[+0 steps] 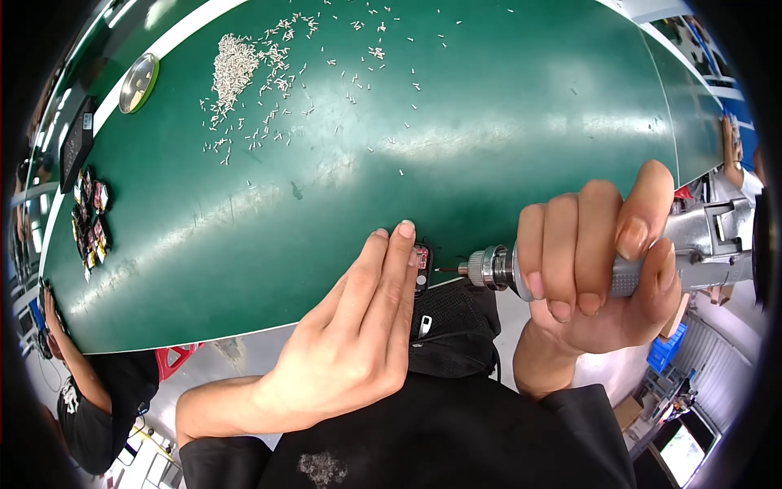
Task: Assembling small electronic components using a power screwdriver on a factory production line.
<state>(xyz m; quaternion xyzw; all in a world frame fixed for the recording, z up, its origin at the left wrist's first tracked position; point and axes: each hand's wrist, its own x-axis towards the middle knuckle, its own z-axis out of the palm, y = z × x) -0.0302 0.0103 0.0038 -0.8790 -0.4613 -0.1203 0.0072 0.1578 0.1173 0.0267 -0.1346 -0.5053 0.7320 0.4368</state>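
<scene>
At the near edge of the green table (326, 212), my left hand (346, 338) holds down a small black device (423, 267) with a reddish inner part. Its fingers are stretched and pressed together, and they cover the device's left side; the thumb is hidden. My right hand (590, 257) is wrapped round the grey, silvery body of an electric screwdriver (707, 265). The tool lies nearly level, its thin bit (448, 270) pointing left, with the tip close to the device's right side. Whether the tip touches it, I cannot tell.
A heap of tiny silvery pins or screws (235, 69) lies at the far left, with loose ones scattered rightward. Beyond are a round dish (138, 83), a black tray-like object (77, 143) and several dark small packets (91, 216). Another person's arm (81, 367) rests at the left edge.
</scene>
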